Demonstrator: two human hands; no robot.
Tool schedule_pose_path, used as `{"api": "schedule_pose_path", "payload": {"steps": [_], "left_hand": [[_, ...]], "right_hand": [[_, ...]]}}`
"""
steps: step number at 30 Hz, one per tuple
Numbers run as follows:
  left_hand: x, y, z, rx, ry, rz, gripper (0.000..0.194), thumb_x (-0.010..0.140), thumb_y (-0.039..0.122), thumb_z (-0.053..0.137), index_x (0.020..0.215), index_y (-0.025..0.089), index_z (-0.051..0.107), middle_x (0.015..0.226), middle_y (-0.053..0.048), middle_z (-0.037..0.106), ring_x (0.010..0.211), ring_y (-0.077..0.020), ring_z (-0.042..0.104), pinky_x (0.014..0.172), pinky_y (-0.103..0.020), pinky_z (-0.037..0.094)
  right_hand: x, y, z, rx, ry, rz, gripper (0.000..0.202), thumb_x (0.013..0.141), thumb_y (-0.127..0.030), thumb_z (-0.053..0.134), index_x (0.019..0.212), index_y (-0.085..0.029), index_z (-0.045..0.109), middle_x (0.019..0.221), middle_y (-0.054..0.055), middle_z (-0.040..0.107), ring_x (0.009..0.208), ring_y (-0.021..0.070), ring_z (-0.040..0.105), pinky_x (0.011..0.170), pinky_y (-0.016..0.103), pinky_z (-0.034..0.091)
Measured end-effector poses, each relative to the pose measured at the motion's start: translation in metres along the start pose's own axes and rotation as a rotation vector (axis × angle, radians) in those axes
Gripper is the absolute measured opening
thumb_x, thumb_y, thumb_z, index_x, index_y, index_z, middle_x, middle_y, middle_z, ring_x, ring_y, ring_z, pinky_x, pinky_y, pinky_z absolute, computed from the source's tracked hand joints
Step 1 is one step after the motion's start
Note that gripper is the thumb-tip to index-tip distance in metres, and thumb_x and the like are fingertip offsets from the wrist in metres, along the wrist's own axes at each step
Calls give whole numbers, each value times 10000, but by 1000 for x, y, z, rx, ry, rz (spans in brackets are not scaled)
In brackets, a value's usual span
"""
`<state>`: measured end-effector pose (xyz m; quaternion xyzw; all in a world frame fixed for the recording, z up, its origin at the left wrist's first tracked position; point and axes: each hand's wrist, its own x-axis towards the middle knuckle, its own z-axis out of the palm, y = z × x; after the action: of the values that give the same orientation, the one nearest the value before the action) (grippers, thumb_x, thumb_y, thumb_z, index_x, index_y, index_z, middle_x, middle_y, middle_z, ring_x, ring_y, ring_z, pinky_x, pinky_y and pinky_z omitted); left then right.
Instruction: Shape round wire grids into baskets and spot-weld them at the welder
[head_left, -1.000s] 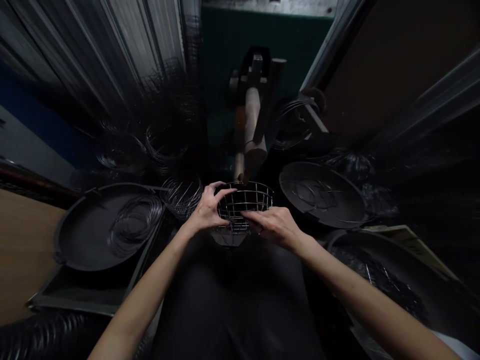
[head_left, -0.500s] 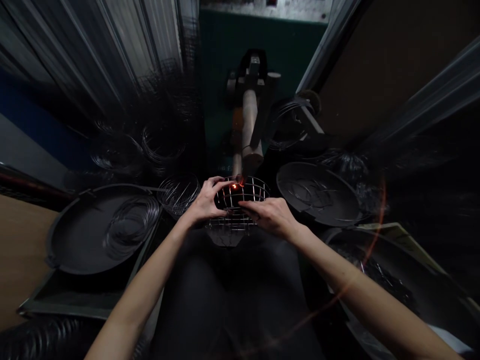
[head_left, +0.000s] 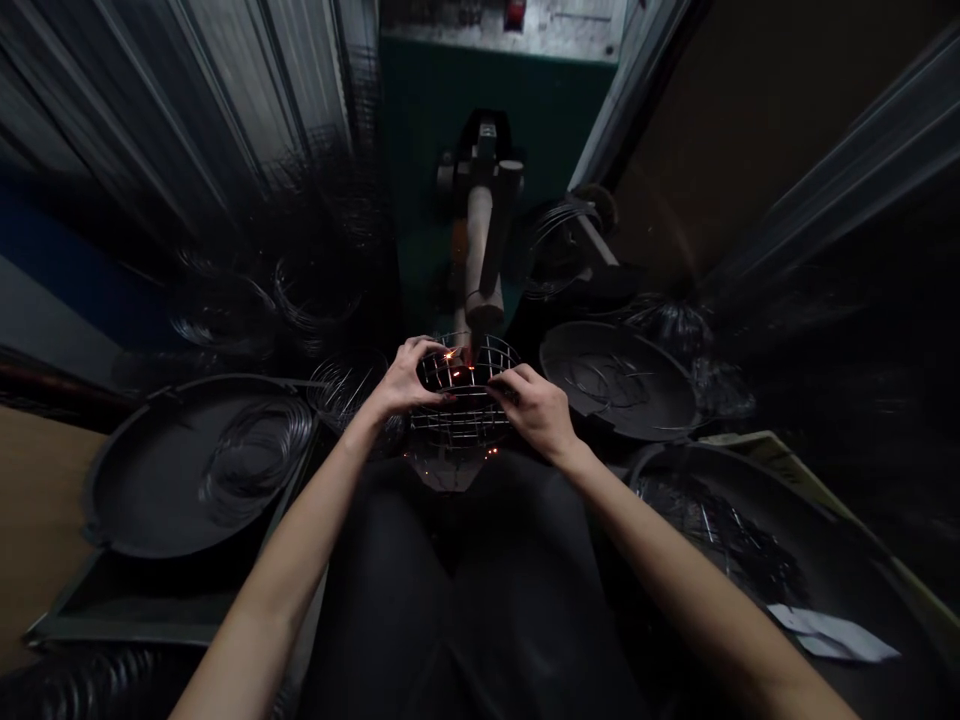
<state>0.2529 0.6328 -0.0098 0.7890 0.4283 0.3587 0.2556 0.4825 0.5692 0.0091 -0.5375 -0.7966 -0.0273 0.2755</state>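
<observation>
A round wire basket point(head_left: 465, 420) of crossed metal wires lies in front of me, beneath the tip of a machine with thick cylindrical arms point(head_left: 480, 250). Orange sparks glow where the tip meets the wires, and a few more show lower down. My left hand point(head_left: 412, 378) grips the basket's left side, with thumb and fingers curved around the wires. On the right side, my right hand point(head_left: 529, 402) pinches the wirework with its fingertips. The exact contact of the fingertips is dim.
A dark round pan point(head_left: 157, 480) with coiled wire rings is at the left. Another pan point(head_left: 667, 420) with wires sits at the right, above a larger pan point(head_left: 847, 570) holding wire pieces and white paper point(head_left: 832, 635). Wire hoops hang behind.
The view has shifted slightly. My right hand's fingers have drawn from stretched out into a pinch at the basket. Sparks have spread, some now lower down.
</observation>
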Motion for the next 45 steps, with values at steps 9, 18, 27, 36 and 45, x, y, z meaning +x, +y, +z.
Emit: {"api": "schedule_pose_path", "payload": {"steps": [9,18,27,36,45], "left_hand": [[25,-11,-4,-45,-9,-31,711,501,343,838,1144,195,575,1225,-81,482,1205,-264,470,1086,-438,359],[14,-34,1,-145,34,-44,985,557,441,829,1388,207,355,1433,-129,361,1357,-299,335,1153,-466,259],[-31,-70,23,-627,63,-372,1231,496,326,886,1452,336,109,1449,-165,307,1380,-346,310,1092,-551,305],[-31,-73,25,-700,77,-388,1298,436,310,895,1443,359,78,1438,-147,300,1366,-320,336,1098,-525,289],[-89,-19,2,-284,205,-2,1099,518,397,853,1399,281,206,1312,-110,435,1221,-253,475,1077,-469,364]], "right_hand": [[27,5,7,78,5,150,101,880,-328,630,908,-238,666,916,21,632,750,173,589,538,254,340],[4,6,-24,263,68,211,291,973,-330,396,979,-189,651,929,69,563,843,185,565,773,290,441],[-126,9,-63,473,-370,461,421,963,-489,288,946,-211,604,857,42,638,820,200,602,767,319,465],[-197,34,-11,699,-548,614,421,801,-579,491,888,-193,637,914,77,688,832,235,663,793,368,543],[-96,-20,-54,785,-376,446,373,802,-470,648,1065,-206,660,1034,57,678,964,212,633,886,316,495]]}}
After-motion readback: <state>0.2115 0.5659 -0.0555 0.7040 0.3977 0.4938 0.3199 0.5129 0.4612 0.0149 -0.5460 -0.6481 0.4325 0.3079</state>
